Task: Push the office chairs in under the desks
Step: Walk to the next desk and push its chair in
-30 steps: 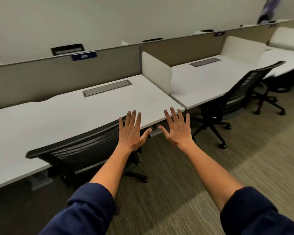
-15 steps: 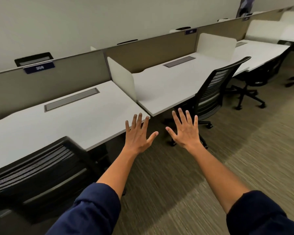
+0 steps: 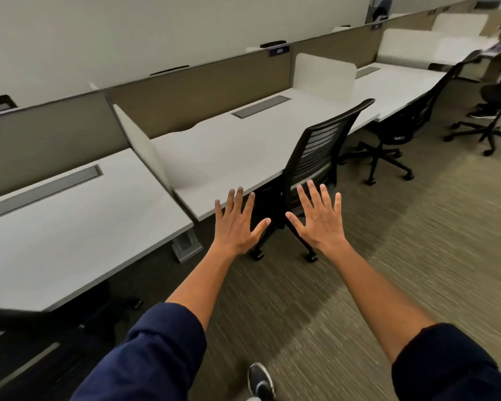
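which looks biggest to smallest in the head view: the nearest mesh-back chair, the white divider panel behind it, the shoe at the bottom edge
1. Mesh-back chair, plainly the largest.
2. White divider panel, smaller in view, though it stands farther off, so its true size is unsure.
3. Shoe, smallest, and cut off by the frame edge.

Wall (image 3: 104,33): plain, pale, running behind the whole row.
Partition (image 3: 203,91): long tan panel along the back, with small dark number tags on its top edge.
Side screens (image 3: 324,72): white, upright.
Floor (image 3: 417,241): olive-brown striped carpet.
Light: even, soft shadows on carpet.
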Demonstrator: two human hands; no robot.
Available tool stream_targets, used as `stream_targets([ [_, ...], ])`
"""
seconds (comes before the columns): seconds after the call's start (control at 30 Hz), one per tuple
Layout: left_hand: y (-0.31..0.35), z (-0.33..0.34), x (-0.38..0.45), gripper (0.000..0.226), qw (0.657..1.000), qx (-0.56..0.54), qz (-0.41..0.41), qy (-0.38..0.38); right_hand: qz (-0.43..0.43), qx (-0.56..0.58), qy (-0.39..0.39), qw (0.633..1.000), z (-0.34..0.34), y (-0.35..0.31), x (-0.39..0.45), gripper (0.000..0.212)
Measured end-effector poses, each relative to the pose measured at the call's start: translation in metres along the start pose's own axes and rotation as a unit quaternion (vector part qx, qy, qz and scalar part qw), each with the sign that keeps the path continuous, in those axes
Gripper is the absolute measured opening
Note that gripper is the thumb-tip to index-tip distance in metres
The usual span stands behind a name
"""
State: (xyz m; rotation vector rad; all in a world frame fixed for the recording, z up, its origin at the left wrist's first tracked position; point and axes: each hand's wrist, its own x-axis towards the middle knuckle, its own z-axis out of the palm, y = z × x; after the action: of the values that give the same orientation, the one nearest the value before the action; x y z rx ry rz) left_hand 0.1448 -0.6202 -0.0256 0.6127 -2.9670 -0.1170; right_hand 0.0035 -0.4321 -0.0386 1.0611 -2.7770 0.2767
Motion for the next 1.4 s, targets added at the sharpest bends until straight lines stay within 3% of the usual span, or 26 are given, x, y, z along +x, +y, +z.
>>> stream_targets([
  [0.53,0.090,0.031,0.331,0.092,0.997,-0.068,0.021,0.028,0.025,-0.048,0.013,0.998,0.007,0.198,0.259,0.087],
  [0.8,0.116,0.041,0.437,0.092,0.998,-0.061,0.009,0.032,0.055,-0.033,0.020,0.998,0.009,0.291,0.375,0.088],
  [0.97,0.131,0.051,0.481,0.096,0.994,-0.102,-0.012,0.035,0.025,-0.020,0.001,0.999,0.018,0.354,0.458,0.086],
  [1.1,0.149,0.050,0.499,0.099,0.982,-0.175,-0.056,-0.054,-0.041,-0.034,-0.035,0.998,0.024,0.388,0.508,0.088],
  [1.2,0.176,0.048,0.519,0.102,0.983,-0.141,-0.083,-0.088,-0.083,-0.035,-0.086,0.992,0.025,0.414,0.542,0.095],
  [1.3,0.203,0.048,0.536,0.102,0.984,-0.081,-0.119,-0.109,-0.100,-0.030,-0.139,0.985,0.031,0.433,0.561,0.086],
  [1.4,0.216,0.050,0.541,0.086,0.977,-0.024,-0.167,-0.130,-0.132,-0.012,-0.110,0.985,0.043,0.448,0.576,0.080],
])
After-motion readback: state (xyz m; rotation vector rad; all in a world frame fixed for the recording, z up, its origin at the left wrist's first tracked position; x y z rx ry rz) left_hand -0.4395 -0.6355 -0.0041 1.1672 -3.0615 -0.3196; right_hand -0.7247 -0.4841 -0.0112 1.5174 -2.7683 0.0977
